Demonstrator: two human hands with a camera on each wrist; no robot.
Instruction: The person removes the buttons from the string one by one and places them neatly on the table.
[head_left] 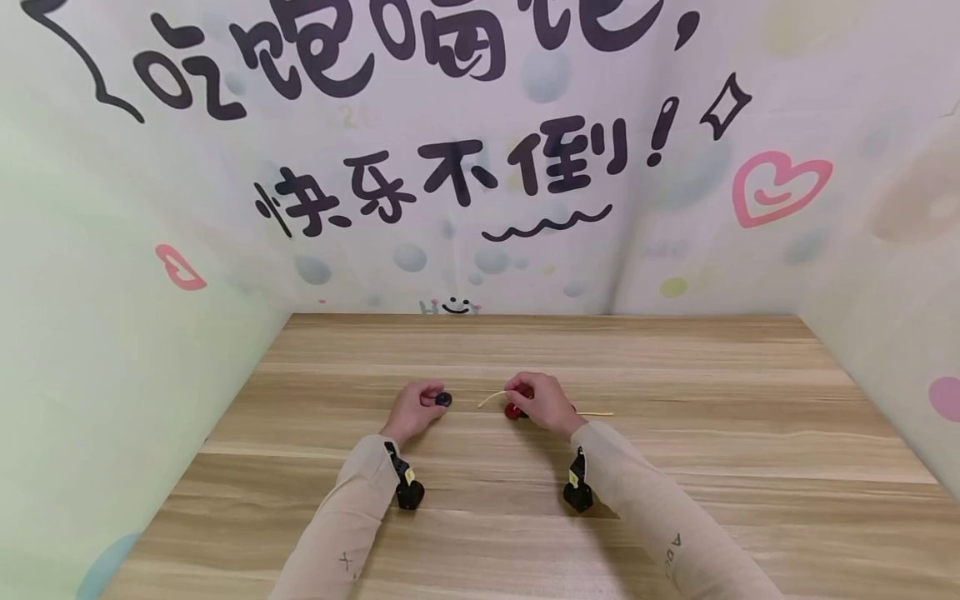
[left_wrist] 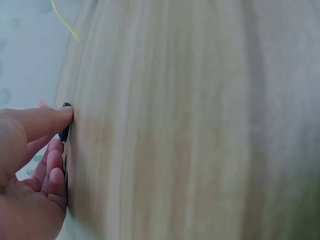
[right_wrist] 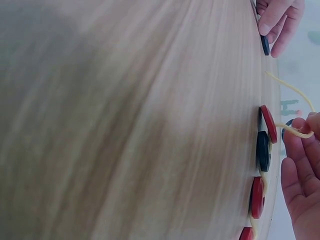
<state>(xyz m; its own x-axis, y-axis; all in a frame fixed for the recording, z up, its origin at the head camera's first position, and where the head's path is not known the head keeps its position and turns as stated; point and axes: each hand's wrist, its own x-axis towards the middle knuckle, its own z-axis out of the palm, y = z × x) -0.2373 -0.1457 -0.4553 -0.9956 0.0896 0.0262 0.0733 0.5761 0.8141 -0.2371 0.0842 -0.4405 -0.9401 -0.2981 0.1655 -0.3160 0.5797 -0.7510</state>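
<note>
My left hand (head_left: 412, 410) pinches a small round dark disc (head_left: 443, 400) between thumb and fingers, close over the wooden table. In the left wrist view this dark disc (left_wrist: 64, 134) is seen edge-on at the thumb tip. My right hand (head_left: 547, 403) pinches a pale yellow cord (right_wrist: 288, 86), whose loose end points towards the left hand. Along the cord sits a row of flat discs: a red disc (right_wrist: 269, 124), a dark disc (right_wrist: 263, 151) and another red disc (right_wrist: 257, 197) among them. Another dark disc (right_wrist: 286, 128) shows partly behind the right fingers.
The cord's other end (head_left: 597, 413) lies on the wooden table (head_left: 480, 533), right of the right hand. A printed cloth wall (head_left: 465, 250) rises behind the table's back edge, and pale walls flank both sides. Dark wrist cameras (head_left: 409, 493) hang at both cuffs.
</note>
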